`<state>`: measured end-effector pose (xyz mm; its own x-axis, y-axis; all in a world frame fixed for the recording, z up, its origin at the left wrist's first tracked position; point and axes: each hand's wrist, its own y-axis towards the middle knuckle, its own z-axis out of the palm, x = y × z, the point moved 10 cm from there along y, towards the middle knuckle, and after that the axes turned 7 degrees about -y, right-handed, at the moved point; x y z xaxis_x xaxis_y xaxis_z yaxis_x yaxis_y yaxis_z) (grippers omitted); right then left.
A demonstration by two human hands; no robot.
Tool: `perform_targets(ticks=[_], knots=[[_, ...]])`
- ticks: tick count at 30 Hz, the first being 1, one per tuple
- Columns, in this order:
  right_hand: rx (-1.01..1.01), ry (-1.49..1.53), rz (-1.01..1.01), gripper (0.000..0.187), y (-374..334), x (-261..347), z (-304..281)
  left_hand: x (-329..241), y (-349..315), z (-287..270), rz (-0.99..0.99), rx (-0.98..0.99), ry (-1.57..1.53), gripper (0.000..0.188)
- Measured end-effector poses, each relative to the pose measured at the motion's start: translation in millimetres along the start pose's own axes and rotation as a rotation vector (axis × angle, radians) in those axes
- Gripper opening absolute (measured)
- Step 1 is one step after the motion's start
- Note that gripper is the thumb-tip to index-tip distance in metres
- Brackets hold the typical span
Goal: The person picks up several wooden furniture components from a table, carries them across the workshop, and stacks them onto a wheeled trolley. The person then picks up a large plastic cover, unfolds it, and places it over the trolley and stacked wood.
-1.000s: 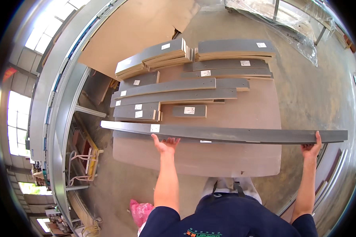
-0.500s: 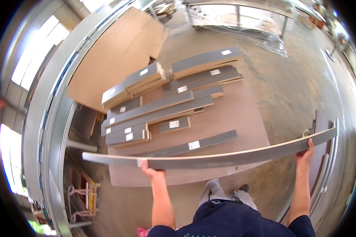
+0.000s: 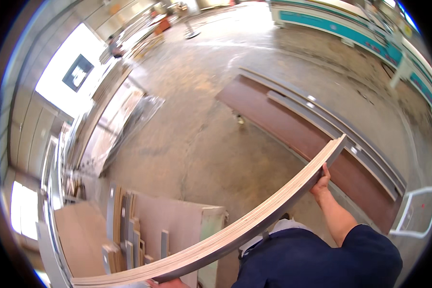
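A long stack of grey-faced boards [image 3: 254, 225] stretches across the view, its pale layered edges uppermost and curved by the lens. My right hand [image 3: 322, 182] is closed round the grey side near its far right end. Low in the view my left hand [image 3: 169, 283] supports the other end from below, only partly showing because the frame cuts it off. Beyond the right end of the stack lies a low brown platform [image 3: 293, 129] with long grey boards [image 3: 317, 108] on it.
At lower left, several shorter boards [image 3: 115, 211] rest on a large brown panel [image 3: 163, 204]. A teal and white machine [image 3: 331, 31] stands at far right. A white frame [image 3: 420, 211] is near the right edge. Plastic sheeting [image 3: 139, 120] hangs by a bench at left.
I have turned to the right with the boards, and the pallet of cut boards has shifted to lower left. The boards now slant, showing their stacked edges. The brown platform has come into view.
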<state>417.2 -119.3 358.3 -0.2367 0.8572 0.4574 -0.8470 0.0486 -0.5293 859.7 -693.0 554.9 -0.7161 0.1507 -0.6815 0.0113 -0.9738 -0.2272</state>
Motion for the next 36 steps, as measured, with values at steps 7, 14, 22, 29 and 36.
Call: perform_targets(ticks=[7,14,22,29,36], knots=[[-0.395,0.221,-0.269,0.06,-31.9,141.8,-182.4,222.8,-96.0,162.2,-0.331,0.434,0.167,0.064],[-0.658,0.379,-0.505,0.059,-76.1,228.3,-308.4,504.4,-208.2,214.8,-0.855,0.607,0.27,0.051],[-1.027,0.476,-0.718,0.063,-116.3,310.1,-386.7,737.8,-420.2,202.1,-1.287,0.555,0.53,0.046],[-1.205,0.435,-0.794,0.055,-27.6,382.5,-491.0,896.5,-532.1,161.8,-1.354,0.661,0.697,0.053],[-1.117,0.447,-0.813,0.048,79.7,448.2,-628.9,1043.3,-637.3,89.7,-1.356,0.711,0.781,0.053]])
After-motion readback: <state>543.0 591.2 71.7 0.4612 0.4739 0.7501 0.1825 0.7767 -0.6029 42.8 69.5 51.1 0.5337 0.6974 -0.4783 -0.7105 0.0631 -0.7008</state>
